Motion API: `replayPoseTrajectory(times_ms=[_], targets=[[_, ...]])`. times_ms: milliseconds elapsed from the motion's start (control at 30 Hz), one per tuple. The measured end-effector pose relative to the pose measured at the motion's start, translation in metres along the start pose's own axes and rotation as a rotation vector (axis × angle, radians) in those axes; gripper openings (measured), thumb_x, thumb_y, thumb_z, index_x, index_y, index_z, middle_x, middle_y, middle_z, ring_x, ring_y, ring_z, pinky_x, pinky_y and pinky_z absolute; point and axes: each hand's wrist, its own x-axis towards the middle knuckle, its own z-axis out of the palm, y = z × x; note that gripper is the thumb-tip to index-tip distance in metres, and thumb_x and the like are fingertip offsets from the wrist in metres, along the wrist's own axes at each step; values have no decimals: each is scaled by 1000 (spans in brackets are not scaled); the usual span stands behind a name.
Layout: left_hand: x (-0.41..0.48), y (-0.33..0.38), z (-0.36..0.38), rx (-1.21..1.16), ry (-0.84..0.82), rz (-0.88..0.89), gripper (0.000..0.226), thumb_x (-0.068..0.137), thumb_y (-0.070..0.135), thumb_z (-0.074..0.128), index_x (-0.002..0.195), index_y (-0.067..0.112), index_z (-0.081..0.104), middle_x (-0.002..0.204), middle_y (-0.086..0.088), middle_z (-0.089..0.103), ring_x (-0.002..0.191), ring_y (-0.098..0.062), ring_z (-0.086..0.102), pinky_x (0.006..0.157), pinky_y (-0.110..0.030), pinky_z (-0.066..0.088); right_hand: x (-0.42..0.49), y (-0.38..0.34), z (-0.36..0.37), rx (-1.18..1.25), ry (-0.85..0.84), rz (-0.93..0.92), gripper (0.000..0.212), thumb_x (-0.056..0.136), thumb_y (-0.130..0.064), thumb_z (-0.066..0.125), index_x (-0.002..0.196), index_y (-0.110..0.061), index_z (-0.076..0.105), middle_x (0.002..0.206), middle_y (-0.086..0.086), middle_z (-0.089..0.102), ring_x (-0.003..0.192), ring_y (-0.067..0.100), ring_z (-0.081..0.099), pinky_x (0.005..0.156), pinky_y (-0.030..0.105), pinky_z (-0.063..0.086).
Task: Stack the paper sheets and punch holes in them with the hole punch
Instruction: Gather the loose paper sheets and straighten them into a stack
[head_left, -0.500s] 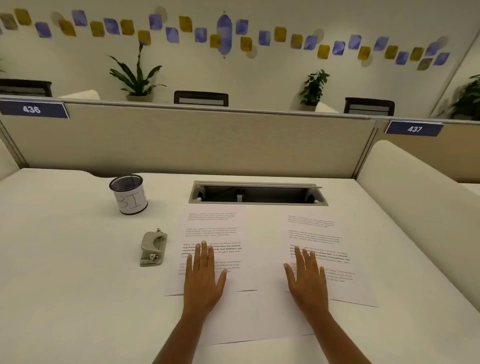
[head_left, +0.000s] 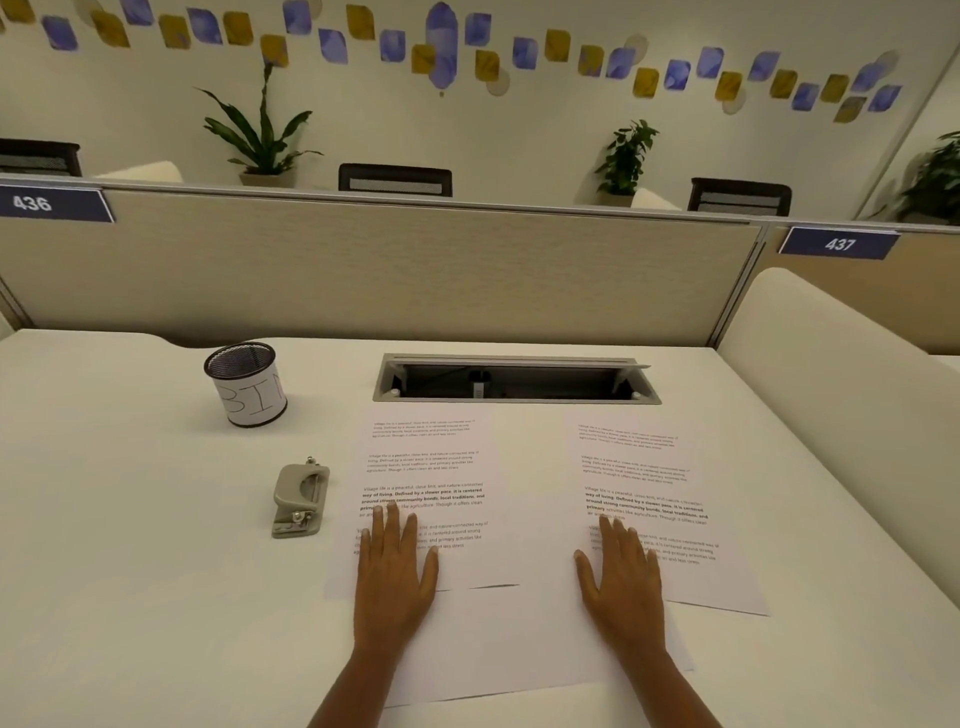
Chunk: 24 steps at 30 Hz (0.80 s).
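Two printed paper sheets lie side by side on the white desk: the left sheet (head_left: 426, 467) and the right sheet (head_left: 644, 467). A blank sheet (head_left: 519, 639) lies nearer me, partly under both. My left hand (head_left: 397, 577) rests flat, palm down, on the left sheet's lower part with fingers together. My right hand (head_left: 621, 577) lies flat on the right sheet's lower left corner. A grey hole punch (head_left: 298, 499) sits on the desk just left of the left sheet, untouched.
A mesh cup (head_left: 248, 384) wrapped in paper marked "BIN" stands at the back left. An open cable slot (head_left: 514, 379) is cut into the desk behind the sheets. A beige partition (head_left: 363, 270) closes the back; a padded divider (head_left: 841, 384) runs along the right.
Both hands sit slightly lower on the sheets than before. The sheets and the hole punch have not visibly shifted.
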Motion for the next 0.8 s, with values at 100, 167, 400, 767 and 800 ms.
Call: replayPoseTrajectory(times_ms=[100, 167, 400, 767, 800], targets=[[-1, -5, 7, -13, -61, -48, 112, 69, 70, -26, 137, 5, 36, 150, -20, 28, 140, -35, 25, 119, -30, 4, -3, 1, -3, -40, 7, 12, 91, 70, -61, 5, 145, -14, 27, 152, 9, 31, 143, 26, 25, 116, 49, 14], [0, -7, 9, -4, -67, -66, 95, 74, 62, -11, 139, 7, 33, 152, -17, 24, 141, -31, 23, 118, -37, 11, -6, 4, -3, -64, 9, 6, 97, 65, -65, 5, 145, -15, 27, 152, 10, 31, 143, 26, 24, 115, 50, 15], [1, -4, 6, 2, -119, -86, 81, 75, 50, 6, 138, 7, 34, 152, -17, 26, 141, -30, 25, 118, -39, 13, -4, 11, -5, -105, -107, 26, 77, 85, -58, 40, 148, -22, 14, 157, 3, 19, 145, 19, 14, 117, 44, 11], [1, -6, 6, -5, -162, -91, 53, 95, 32, 36, 144, 14, 21, 157, -9, 11, 145, -20, 10, 119, -31, 3, -2, -3, -24, -65, -30, -35, 66, 79, -8, 42, 144, -10, 29, 126, 15, 55, 118, 31, 51, 95, 43, 43], [1, -5, 6, 0, -163, -92, 53, 96, 32, 35, 144, 15, 22, 157, -9, 12, 145, -19, 10, 119, -31, 3, -3, -1, -25, -44, -24, -56, 68, 76, 1, 44, 142, -9, 33, 122, 16, 58, 114, 33, 54, 92, 42, 45]])
